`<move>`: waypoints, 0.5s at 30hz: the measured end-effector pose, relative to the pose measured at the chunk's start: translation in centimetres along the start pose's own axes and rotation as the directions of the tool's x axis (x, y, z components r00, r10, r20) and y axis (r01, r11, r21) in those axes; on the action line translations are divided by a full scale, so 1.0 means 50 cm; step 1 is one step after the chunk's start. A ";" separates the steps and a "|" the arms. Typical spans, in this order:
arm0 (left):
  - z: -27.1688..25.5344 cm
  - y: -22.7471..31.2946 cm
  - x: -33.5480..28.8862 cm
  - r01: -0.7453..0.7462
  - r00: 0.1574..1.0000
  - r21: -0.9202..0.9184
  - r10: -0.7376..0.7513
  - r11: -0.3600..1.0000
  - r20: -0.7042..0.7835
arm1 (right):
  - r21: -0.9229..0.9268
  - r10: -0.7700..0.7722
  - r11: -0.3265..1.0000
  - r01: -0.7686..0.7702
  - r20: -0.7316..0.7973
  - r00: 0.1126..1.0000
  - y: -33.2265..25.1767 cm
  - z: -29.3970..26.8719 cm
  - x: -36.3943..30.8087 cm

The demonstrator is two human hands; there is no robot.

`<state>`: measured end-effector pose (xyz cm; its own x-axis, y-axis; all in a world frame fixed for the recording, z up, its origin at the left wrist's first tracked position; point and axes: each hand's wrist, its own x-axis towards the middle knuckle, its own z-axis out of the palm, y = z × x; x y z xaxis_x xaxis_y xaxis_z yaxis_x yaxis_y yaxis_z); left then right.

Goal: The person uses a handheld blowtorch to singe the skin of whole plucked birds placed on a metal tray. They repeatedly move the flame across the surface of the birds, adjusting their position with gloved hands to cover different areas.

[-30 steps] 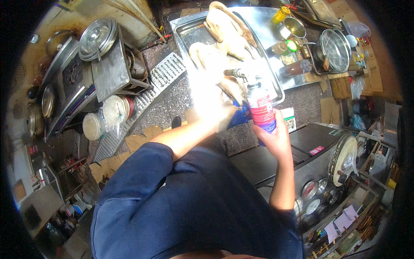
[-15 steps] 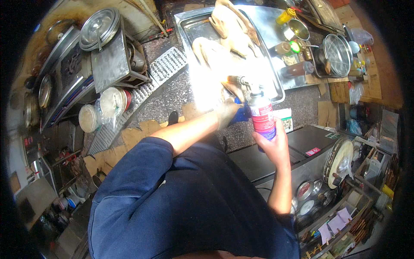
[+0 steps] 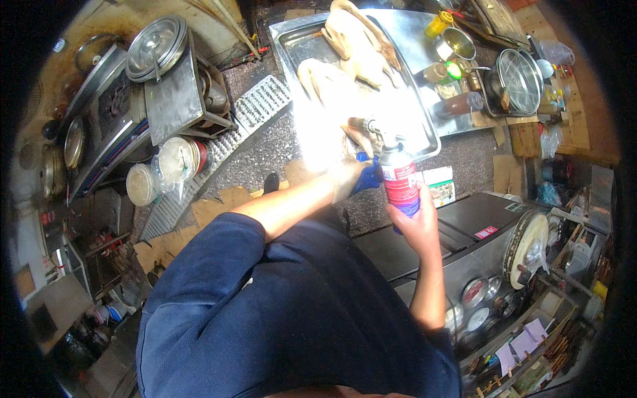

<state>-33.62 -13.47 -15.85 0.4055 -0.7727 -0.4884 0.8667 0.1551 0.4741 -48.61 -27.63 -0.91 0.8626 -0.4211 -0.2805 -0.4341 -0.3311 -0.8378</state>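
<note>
right hand [image 3: 417,222] wraps around the lower half of a gas canister [image 3: 400,178], fingers closed firm on its body, canister upright with a torch head [image 3: 371,126] fitted on top. left hand [image 3: 348,174] sits closed near the top of the canister, just beside the torch head, holding what looks like a blue lighter [image 3: 368,176]; glare washes out this spot so the exact finger hold is hard to read. canister is red, white and blue, held over the dark speckled counter [image 3: 464,156], just in front of the near edge of the metal tray [image 3: 292,40]. two pale plucked birds [image 3: 355,43] lie on the tray, one behind the other, the nearer one partly lost in the bright patch. right of the tray: a yellow bottle [image 3: 438,25], a small steel pot [image 3: 458,43], a dark sauce bottle [image 3: 459,104] lying on its side, and a pan with a glass lid [image 3: 519,73]. small white and green box [image 3: 439,184] sits on the counter just beside the canister. left side: a steel lid [image 3: 156,48] on a stove unit, a ribbed metal rack [image 3: 262,103], two bagged round containers [image 3: 159,169]. person wears a dark blue top [image 3: 285,312], both forearms bare.
</note>
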 end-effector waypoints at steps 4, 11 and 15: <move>-0.029 -0.018 0.012 0.031 1.000 0.005 -0.031 1.000 -0.003 | -0.037 -0.008 0.999 0.007 -0.040 0.999 0.012 0.014 -0.002; -0.068 -0.027 0.022 0.089 0.996 0.043 -0.088 0.995 -0.013 | 0.098 0.014 0.995 -0.011 -0.029 0.999 0.040 0.054 0.020; -0.052 -0.001 -0.011 0.080 0.997 0.044 -0.079 0.996 -0.021 | 0.105 -0.067 0.992 0.073 -0.057 0.996 0.045 0.070 0.032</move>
<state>-33.15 -11.45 -17.52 0.3415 -0.7697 -0.5394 0.8826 0.0654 0.4655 -47.31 -26.08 -4.90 0.8735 -0.4452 -0.1969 -0.3407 -0.2704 -0.9004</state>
